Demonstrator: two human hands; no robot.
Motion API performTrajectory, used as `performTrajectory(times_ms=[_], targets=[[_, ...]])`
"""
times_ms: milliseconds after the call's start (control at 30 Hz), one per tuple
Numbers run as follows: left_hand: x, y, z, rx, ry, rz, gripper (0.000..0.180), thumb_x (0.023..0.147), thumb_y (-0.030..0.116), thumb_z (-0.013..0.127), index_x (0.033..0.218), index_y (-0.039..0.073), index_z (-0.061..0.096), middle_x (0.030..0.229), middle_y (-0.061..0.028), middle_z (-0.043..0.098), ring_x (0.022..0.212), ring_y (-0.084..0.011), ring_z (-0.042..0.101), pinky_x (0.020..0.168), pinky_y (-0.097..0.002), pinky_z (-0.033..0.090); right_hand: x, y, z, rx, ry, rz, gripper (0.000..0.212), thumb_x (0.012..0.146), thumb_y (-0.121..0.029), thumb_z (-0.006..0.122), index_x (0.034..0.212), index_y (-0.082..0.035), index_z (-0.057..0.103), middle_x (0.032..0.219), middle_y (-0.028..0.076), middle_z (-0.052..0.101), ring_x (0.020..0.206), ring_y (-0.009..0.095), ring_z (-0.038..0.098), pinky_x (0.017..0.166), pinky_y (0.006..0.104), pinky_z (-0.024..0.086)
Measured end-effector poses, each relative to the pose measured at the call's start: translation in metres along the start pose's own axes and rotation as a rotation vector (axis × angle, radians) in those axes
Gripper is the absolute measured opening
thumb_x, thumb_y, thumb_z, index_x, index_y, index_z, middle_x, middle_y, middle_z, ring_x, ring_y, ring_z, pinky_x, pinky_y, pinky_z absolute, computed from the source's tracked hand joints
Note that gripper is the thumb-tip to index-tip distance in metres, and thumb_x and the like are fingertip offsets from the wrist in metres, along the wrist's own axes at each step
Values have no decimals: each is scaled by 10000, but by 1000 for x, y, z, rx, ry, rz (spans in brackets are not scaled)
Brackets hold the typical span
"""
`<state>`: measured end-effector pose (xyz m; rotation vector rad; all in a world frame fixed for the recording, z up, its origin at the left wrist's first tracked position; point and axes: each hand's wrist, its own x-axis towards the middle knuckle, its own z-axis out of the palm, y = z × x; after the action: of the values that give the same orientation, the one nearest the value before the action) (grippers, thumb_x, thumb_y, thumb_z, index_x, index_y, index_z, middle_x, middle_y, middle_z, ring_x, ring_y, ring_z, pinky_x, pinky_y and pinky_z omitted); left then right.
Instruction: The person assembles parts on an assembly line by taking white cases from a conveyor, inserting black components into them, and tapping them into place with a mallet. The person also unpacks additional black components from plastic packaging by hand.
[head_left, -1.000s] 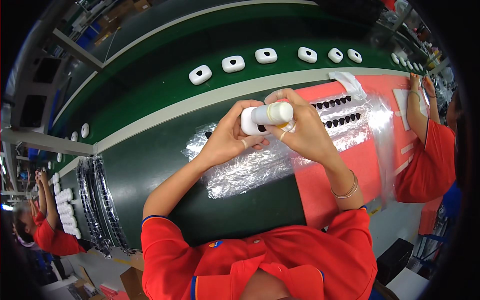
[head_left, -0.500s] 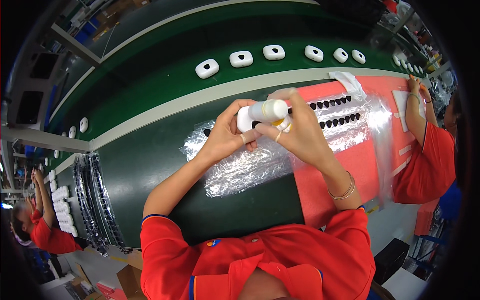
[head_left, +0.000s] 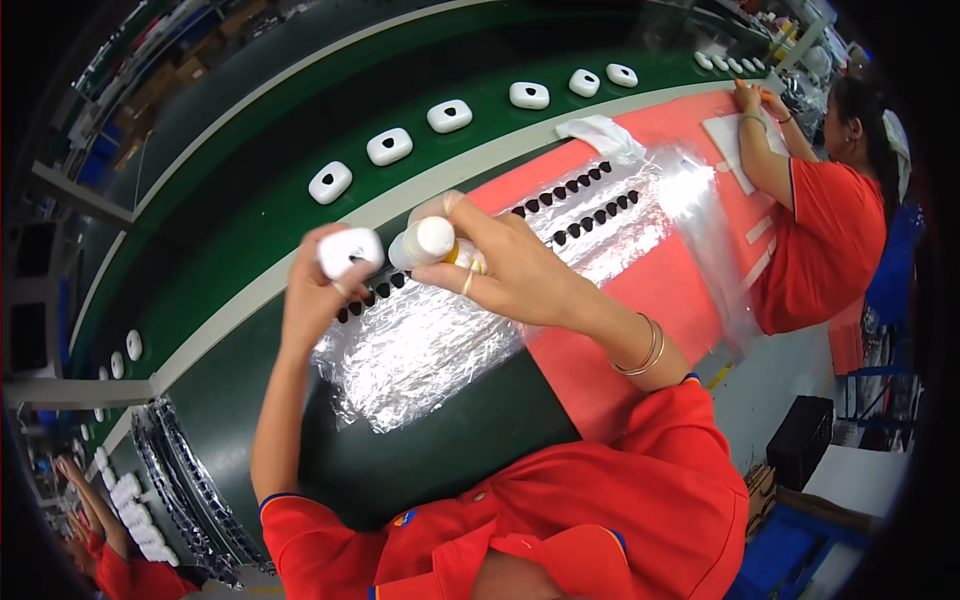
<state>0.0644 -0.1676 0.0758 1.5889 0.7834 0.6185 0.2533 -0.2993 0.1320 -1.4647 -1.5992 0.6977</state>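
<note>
A white rounded-square plastic device [head_left: 350,248] with a black patch on its face is gripped in my left hand [head_left: 312,300], whose fingers wrap its edge. My right hand [head_left: 520,265] is closed around a small white, translucent bottle [head_left: 434,238], its round end toward me. A yellow part shows beside the bottle between my fingers. Device and bottle are apart. Beneath my hands lies crinkled clear plastic film [head_left: 415,350] with small black pieces [head_left: 383,291] in a row. Finger covers sit on some of my fingers.
Farther off, several white devices [head_left: 450,116] stand along a green conveyor belt [head_left: 250,215]. More black pieces [head_left: 590,220] line film on a pink mat [head_left: 575,360]. Strips in clear wrap [head_left: 185,480] lie left. A co-worker in a red shirt [head_left: 825,235] works at right; another is far left.
My hands have drawn apart: the left carries the white device leftward, away from the bottle in my right. The whole view has shifted, showing more of the right-hand co-worker.
</note>
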Motion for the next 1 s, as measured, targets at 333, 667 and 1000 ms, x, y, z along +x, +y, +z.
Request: performTrajectory(times_ms=[333,667,1000], targets=[[42,-64,-116,849,619,400,419,761,109,583,1171,90,496,1132,-127,526,1096,-239,462,908,-332,361,-75,34,-70,-214,202,282,456,707,-56,638,1128,-72,464,777,68,587,722,120,552,652,258,440],[-167,133,-1,-4,62,1348,235,782,155,601,1012,112,596,1087,-25,563,971,-189,556,839,-400,430,-160,80,-72,-495,57,316,527,577,117,609,1073,-25,500,936,109,527,833,214,504,739,290,410],[-230,113,-44,267,285,1586,98,734,15,529,761,-37,608,750,-156,631,688,-290,618,576,-355,514,-169,90,-74,-385,-41,177,581,620,57,640,1161,-12,438,1080,92,500,963,201,488,841,300,371]])
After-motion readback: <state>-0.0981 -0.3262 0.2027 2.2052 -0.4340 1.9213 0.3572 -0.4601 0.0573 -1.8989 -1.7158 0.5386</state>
